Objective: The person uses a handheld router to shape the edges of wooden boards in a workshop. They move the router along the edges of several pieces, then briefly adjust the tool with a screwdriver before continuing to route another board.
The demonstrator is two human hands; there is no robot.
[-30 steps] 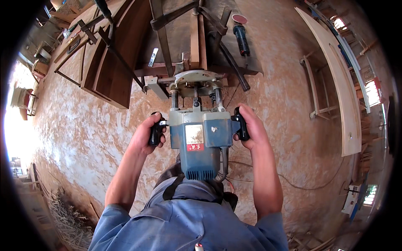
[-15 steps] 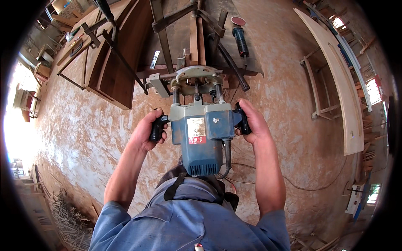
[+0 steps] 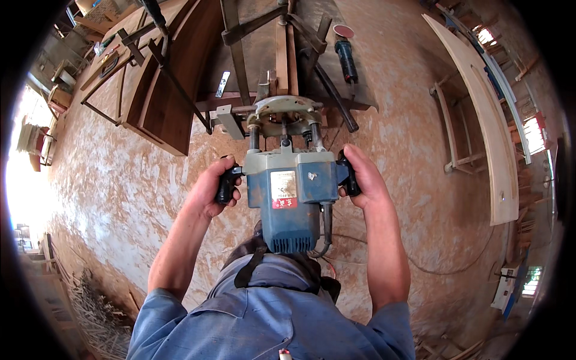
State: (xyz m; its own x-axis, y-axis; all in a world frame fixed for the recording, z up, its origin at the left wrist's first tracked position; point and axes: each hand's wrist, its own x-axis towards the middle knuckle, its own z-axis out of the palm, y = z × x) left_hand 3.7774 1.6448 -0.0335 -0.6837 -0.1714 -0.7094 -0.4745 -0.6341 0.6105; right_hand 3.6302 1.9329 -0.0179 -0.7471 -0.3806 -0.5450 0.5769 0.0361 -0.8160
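Observation:
A blue and grey plunge router [image 3: 290, 225] lies on its side in front of my body, its round base facing away from me. My left hand [image 3: 211, 187] is closed around its left black handle, and my right hand [image 3: 365, 177] grips the right one. The router's base meets the near end of a wooden workpiece [image 3: 282, 63], which a metal clamp [image 3: 255, 30] holds down on the bench. A metal fence bracket [image 3: 230, 122] sticks out left of the base. What the cutter touches is hidden behind the base.
An angle grinder with a red disc [image 3: 345, 60] rests on the dark bench [image 3: 363, 78], right of the clamp bars. Large wooden panels [image 3: 171, 114] stand at the left. A long pale board [image 3: 480, 102] lies on a frame at the right. A cable [image 3: 444, 272] trails across the floor.
Both hands keep their grip on the handles. The router sits very slightly farther right in the picture; otherwise little differs.

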